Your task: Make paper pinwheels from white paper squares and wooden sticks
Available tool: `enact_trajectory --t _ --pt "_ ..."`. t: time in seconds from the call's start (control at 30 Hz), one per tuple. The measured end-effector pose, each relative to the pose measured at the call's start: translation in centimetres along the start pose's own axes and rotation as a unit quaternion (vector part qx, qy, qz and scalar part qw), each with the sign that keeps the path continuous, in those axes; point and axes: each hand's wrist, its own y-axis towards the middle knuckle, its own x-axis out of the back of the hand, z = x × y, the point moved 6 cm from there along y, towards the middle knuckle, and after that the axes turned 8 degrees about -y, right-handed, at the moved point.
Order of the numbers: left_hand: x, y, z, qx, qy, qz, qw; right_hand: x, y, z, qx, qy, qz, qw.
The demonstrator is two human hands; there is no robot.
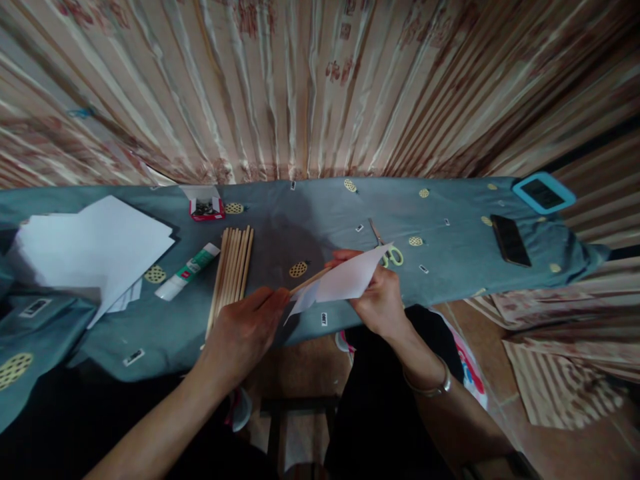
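My left hand (253, 330) is closed round the near end of a thin wooden stick (311, 280). The stick slants up to the right, along the edge of a white sheet of paper (345, 280). My right hand (379, 301) grips that paper from behind and below, its fingers partly covered by the sheet. The paper is curved and held above the front edge of the cloth-covered table. Whether the stick is fixed to the paper I cannot tell. Beyond my right hand lie scissors (393, 255) with pale green handles. Left of my left hand lies a row of several wooden sticks (234, 260).
A glue stick (187, 272) lies beside the sticks, with a small open red box (207, 208) behind it. White paper sheets (107, 243) are piled at the left. A phone (510, 240) and a blue-framed tablet (544, 193) lie at the right. A curtain (300, 87) hangs behind the table.
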Motion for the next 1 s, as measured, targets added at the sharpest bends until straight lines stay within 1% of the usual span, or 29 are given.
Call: enact_trajectory --t 0.23,0.37,0.5,0.7,0.83,1.0 --pt "-0.4 -0.2 0.0 0.015 -0.009 0.018 1.0 0.4 0.2 0.5 -0.005 -0.015 -0.008 1.0" --pt "-0.7 -0.3 0.2 0.021 -0.005 0.016 1.0 0.3 0.4 0.5 -0.001 -0.027 -0.001 1.0" --pt "-1.0 0.0 0.9 0.026 -0.005 0.022 0.999 0.4 1.0 0.8 0.02 -0.048 0.004 0.999" --pt "-1.3 0.7 2.0 0.044 -0.045 0.037 0.997 0.5 1.9 1.4 0.051 -0.07 0.014 0.996" --pt "-1.3 1.0 2.3 0.064 -0.032 0.06 0.996 0.7 2.2 1.8 0.072 -0.104 0.03 0.992" --pt "-1.1 1.3 2.4 0.089 -0.004 0.066 0.994 1.1 2.6 2.9 0.125 -0.165 0.05 0.977"
